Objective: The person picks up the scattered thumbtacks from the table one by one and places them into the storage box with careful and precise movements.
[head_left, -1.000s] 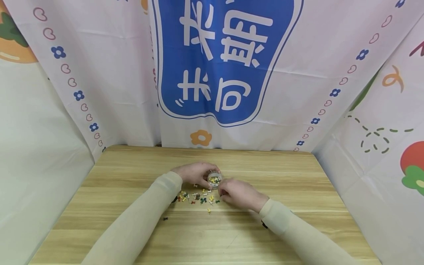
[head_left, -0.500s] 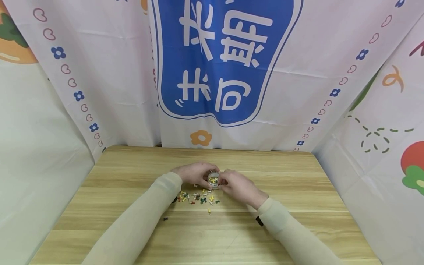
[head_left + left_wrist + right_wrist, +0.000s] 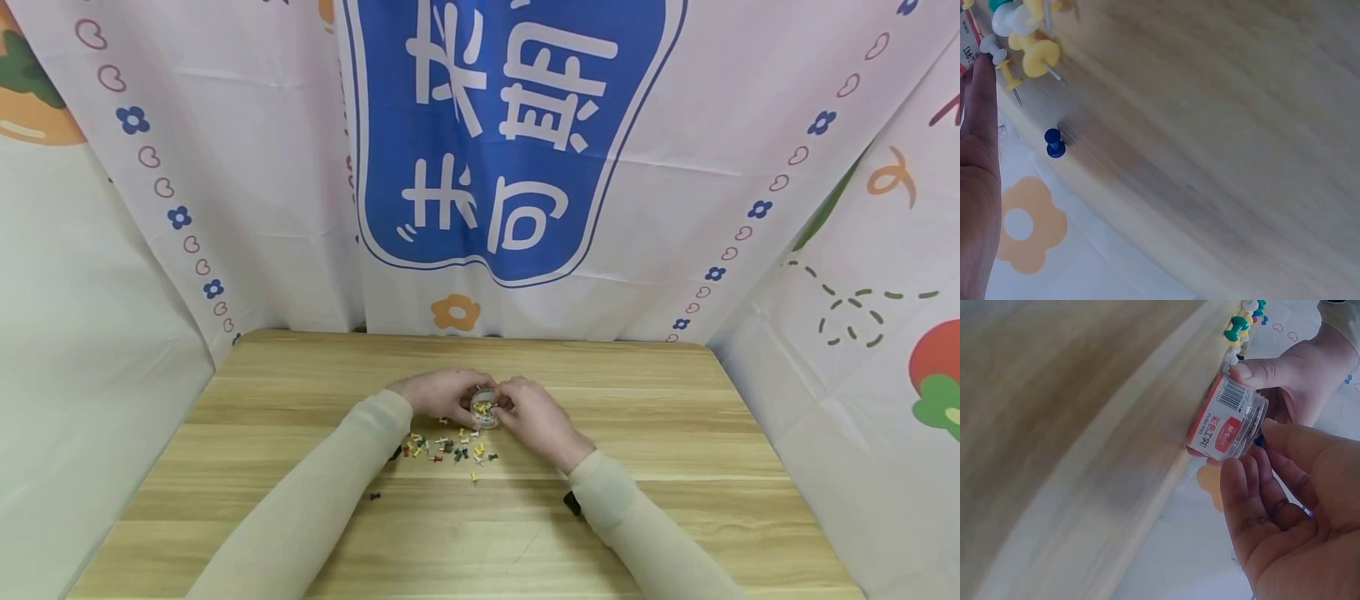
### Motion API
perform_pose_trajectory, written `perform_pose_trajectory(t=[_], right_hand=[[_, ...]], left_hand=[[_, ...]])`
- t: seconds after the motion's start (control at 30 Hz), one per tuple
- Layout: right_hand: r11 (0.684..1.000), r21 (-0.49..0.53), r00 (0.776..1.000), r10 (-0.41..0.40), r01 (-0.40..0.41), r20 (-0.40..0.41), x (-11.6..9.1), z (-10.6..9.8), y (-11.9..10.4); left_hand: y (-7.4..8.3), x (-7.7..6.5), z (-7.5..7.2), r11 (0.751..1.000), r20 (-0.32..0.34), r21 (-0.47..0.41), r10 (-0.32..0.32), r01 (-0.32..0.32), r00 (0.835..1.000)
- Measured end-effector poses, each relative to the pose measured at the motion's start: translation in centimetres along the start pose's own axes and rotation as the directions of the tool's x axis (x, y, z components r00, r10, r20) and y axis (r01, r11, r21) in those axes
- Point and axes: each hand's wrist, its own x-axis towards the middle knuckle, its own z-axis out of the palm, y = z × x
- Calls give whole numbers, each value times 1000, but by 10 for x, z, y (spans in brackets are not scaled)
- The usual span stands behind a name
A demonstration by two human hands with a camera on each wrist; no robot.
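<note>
A small clear jar (image 3: 1229,419) with a red-and-white push-pin label stands on the table, several push pins inside it. My left hand (image 3: 442,393) grips it from the left, thumb and fingers round its side. At the jar's open mouth, my right hand (image 3: 538,421) pinches a blue push pin (image 3: 1259,440) between thumb and fingers, mostly hidden by them. Loose push pins in several colours lie in front of the jar, a yellow push pin (image 3: 474,478) nearest me. In the left wrist view, a separate blue push pin (image 3: 1055,144) stands on its head on the wood.
The wooden table (image 3: 600,375) reaches back to a white printed curtain (image 3: 300,250). A dark push pin (image 3: 375,496) lies apart from the scatter, by the left forearm. Side curtains hang left and right of the table.
My right hand has risen from the jar's near right side to its mouth, turning slightly as it goes. The left hand and jar stay in place.
</note>
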Motion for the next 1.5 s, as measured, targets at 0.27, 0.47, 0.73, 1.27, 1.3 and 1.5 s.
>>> perform_pose_trajectory(t=[0.27, 0.47, 0.73, 1.27, 1.3, 1.5], right_hand=[[996, 76, 999, 42, -42, 4, 0, -4, 5], [986, 152, 998, 66, -68, 19, 2, -8, 14], [972, 227, 995, 36, -56, 90, 5, -9, 24], [970, 241, 955, -87, 16, 285, 25, -3, 22], [971, 237, 953, -82, 11, 291, 26, -2, 22], [980, 199, 949, -41, -23, 311, 27, -7, 26]], left_hand=[[-2, -4, 3, 999, -10, -30, 13, -14, 1000], [-1, -11, 7, 993, -28, -114, -14, 11, 1000], [3, -20, 8, 982, -45, -186, -48, 38, 998], [1, -47, -14, 994, -172, -43, -102, 96, 980], [1, -47, -15, 995, -174, -36, -103, 98, 979], [-4, -52, -17, 995, -172, 25, -89, 95, 981]])
